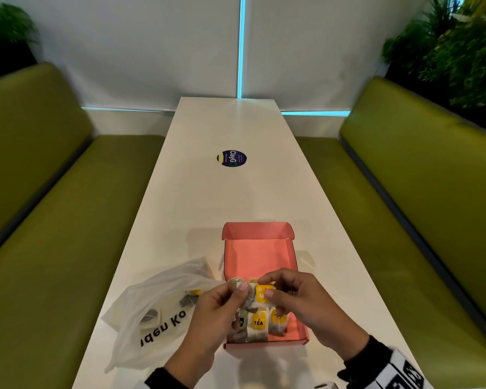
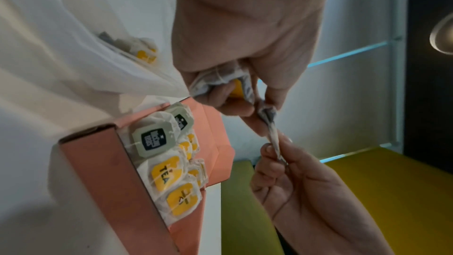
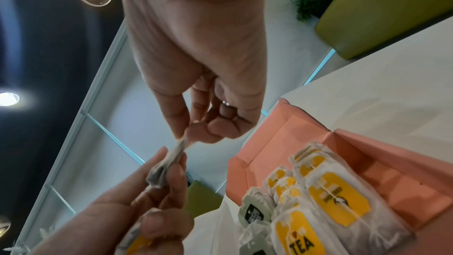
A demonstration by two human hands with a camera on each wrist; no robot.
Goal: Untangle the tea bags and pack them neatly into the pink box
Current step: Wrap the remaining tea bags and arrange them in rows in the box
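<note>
A small bunch of tangled tea bags [image 1: 254,296] is held up in the air, just above the near end of the pink box [image 1: 289,258]. The bunch is gripped by the left hand [image 1: 218,307], with its fingers curled round the soft bags. A twisted end of one bag is pinched by the right hand [image 1: 295,297] between thumb and fingertips [image 2: 270,149]. The other fingers of that hand are curled in and hold nothing.

The pink box is open on the white table [image 1: 208,197]. Some tidy tea bags [image 1: 260,325] are already laid in rows at its near end, and the far part looks bare. More tea bags can be seen inside the plastic bag [image 1: 152,310], which lies just left of the box.

The step in hand seems to be pulling one bag free from the bunch. It is best done slowly. The twisted part should be turned back the other way before it is pulled, so the thin paper is not torn. The strings should be followed to see which one goes over which. The bunch should be held softly, not squashed. If a string gets tight, the pull should be stopped and the loop loosened first. The work is best kept over the box, so a dropped bag lands inside.
</note>
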